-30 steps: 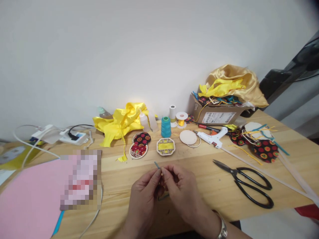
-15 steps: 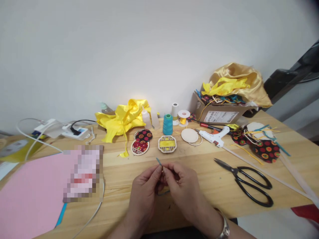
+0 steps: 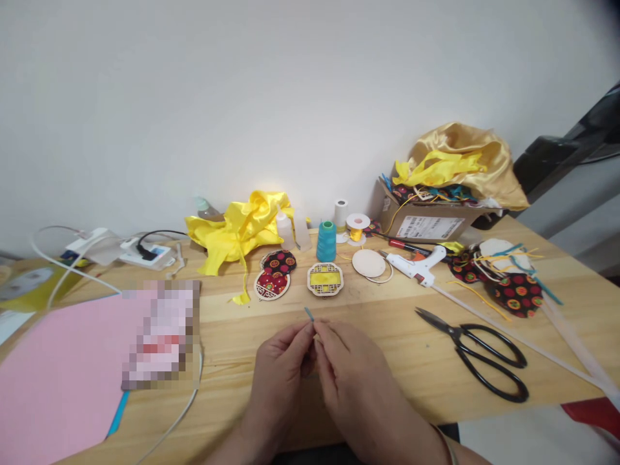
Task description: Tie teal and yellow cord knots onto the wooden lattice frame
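Both hands at the near edge of the table (image 3: 227, 387), thumb tips nearly touching. Left hand (image 3: 283, 368): thumb and finger clamped on a thin blue cord (image 3: 309, 314), short end poking up past the fingertips. Right hand (image 3: 361, 374): fingers together, tips right against the left's at the base of that end; can't tell if they pinch the cord too, its own fingers hide the contact. Rest of the cord is hidden. Bracelet (image 3: 446, 444) on the right wrist.

Right of the hands, well apart: black-handled scissors (image 3: 455, 334), flat, tips pointing away and left. Left side: pink sheet (image 3: 62, 368), pixelated item (image 3: 162, 336) over its right edge.

Straight ahead, past the cord: pale openwork frame (image 3: 325, 279) with yellow inside; gourd-shaped patterned piece (image 3: 276, 276) to its left, pale disc (image 3: 368, 263) to its right. White glue gun (image 3: 417, 265) lies just right of the disc. Patterned pieces (image 3: 516, 292) and loose cords farther right.

Next row back: teal thread cone (image 3: 326, 242) upright behind the frame, white spool (image 3: 340, 213) behind it, crumpled yellow cloth (image 3: 242, 236) to the left. Cardboard box (image 3: 387, 210) back right, heaped with gold satin (image 3: 484, 161), near the plain wall (image 3: 242, 97).
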`<state>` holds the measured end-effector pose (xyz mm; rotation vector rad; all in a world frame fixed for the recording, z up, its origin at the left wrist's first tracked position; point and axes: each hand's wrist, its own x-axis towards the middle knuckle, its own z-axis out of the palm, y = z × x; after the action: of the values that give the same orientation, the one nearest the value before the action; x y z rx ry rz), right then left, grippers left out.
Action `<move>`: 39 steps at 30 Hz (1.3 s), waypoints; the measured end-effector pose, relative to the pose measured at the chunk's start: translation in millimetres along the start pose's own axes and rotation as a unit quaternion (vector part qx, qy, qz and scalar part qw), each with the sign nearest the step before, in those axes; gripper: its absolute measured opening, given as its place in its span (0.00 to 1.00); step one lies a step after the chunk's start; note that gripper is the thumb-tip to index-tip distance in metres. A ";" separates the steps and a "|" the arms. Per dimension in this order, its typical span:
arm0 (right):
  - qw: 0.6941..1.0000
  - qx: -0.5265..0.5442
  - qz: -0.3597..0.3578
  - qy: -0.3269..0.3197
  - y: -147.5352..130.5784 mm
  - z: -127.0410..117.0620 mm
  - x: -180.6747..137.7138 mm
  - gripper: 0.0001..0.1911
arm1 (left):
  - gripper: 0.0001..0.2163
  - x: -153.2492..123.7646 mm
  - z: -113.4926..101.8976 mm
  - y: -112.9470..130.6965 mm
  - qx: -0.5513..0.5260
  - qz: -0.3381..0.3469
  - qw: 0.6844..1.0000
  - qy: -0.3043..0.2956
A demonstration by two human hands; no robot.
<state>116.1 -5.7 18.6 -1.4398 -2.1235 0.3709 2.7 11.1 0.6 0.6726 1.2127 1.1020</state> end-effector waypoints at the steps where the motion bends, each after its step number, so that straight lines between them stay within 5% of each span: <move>1: 1.000 -0.011 -0.008 -0.001 -0.5 -1.6 -0.2 0.15 | 0.09 -0.4 0.4 0.6 0.009 -0.003 1.000 0.004; 10: 0.980 0.181 0.073 0.029 26.5 -22.0 21.4 0.12 | 0.12 -3.8 5.4 6.5 0.035 0.019 0.999 -0.005; 14: 0.889 0.403 0.172 -0.133 41.1 -24.8 32.5 0.13 | 0.11 -6.1 5.6 6.7 0.057 0.019 0.997 -0.038; 17: 0.823 0.493 0.219 -0.177 42.5 -21.6 34.2 0.14 | 0.11 -7.0 4.4 4.8 0.072 0.011 0.995 -0.063; 23: 0.792 0.538 0.244 -0.155 38.3 -16.4 35.3 0.08 | 0.11 -6.0 2.7 2.0 0.094 -0.010 0.990 -0.109; 30: 0.839 0.503 0.196 -0.066 41.8 -27.5 38.4 0.07 | 0.10 -5.4 3.5 3.4 0.150 0.032 0.983 -0.106; 35: 0.752 0.626 0.194 -0.066 44.4 -42.1 39.7 0.10 | 0.08 -4.1 1.8 5.7 0.222 0.081 0.969 -0.077; 39: 0.738 0.658 0.147 -0.012 41.4 -59.1 41.5 0.09 | 0.07 0.0 -2.9 5.4 0.263 0.099 0.959 -0.042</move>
<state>170.2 44.3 57.4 -0.7903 -0.9967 1.5972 -1.7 12.7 4.6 1.2587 1.3988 0.8987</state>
